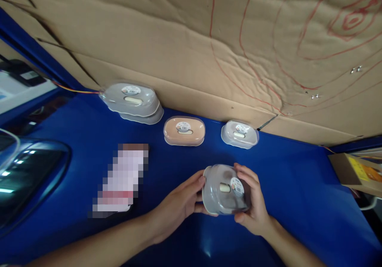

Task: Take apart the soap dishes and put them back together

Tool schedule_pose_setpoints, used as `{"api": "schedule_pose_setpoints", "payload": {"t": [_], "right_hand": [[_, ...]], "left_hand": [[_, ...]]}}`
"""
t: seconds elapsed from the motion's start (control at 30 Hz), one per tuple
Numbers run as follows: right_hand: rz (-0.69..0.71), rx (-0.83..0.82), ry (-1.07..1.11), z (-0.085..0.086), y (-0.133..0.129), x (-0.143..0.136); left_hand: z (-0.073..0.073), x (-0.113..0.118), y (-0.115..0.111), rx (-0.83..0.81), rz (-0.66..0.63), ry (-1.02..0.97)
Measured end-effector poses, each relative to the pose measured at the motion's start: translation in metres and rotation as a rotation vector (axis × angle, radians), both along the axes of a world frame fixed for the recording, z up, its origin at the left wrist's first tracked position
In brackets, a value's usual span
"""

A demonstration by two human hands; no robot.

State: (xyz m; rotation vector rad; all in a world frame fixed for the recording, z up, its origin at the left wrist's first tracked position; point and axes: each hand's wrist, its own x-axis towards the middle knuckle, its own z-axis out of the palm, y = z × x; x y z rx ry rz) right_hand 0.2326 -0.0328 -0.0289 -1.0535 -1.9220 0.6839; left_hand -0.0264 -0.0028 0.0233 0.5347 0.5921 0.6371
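L hand [186, 197] & R hand [255, 203] hold box [222, 200]; rnd label [238, 186] txt unreadable.

- Looks like a makeshift workshop corner, though the exact kind of place cannot be told
- Creased cardboard wall [155, 40] with hand-drawn red lines [353, 20] stands behind a plain blue tabletop [286, 179]
- Red and yellow wires [77, 91] run in at far left
- Dark glossy panel [30, 175] sits at left, cardboard box [342, 169] at right
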Motion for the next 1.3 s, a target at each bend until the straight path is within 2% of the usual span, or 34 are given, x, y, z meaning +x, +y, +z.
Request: {"api": "schedule_pose_setpoints", "payload": {"t": [0.1, 0.3, 0.47, 0.73, 1.13, 1.3], "right_hand": [[-0.029, 0.032, -0.016, 0.003, 0.001, -0.001], [-0.044, 0.234, -0.155, 0.016, 0.003, -0.003], [-0.117, 0.182, -0.122, 0.018, 0.004, -0.002], [-0.052, 0.173, -0.202, 0.018, 0.008, -0.003], [-0.13, 0.203, -0.172, 0.02, 0.006, -0.002], [-0.097, 0.166, -0.211, 0.017, 0.006, -0.003]], "left_hand": [[0.001, 0.0, 0.001, -0.001, 0.008, 0.014], [-0.002, 0.002, -0.002, 0.0, 0.029, 0.072], [-0.006, 0.004, -0.002, -0.023, 0.043, 0.129], [-0.002, 0.002, 0.001, -0.062, 0.113, 0.081], [0.002, 0.001, 0.004, -0.083, 0.115, 0.076], [0.001, 0.0, 0.004, -0.085, 0.144, 0.063]]}}
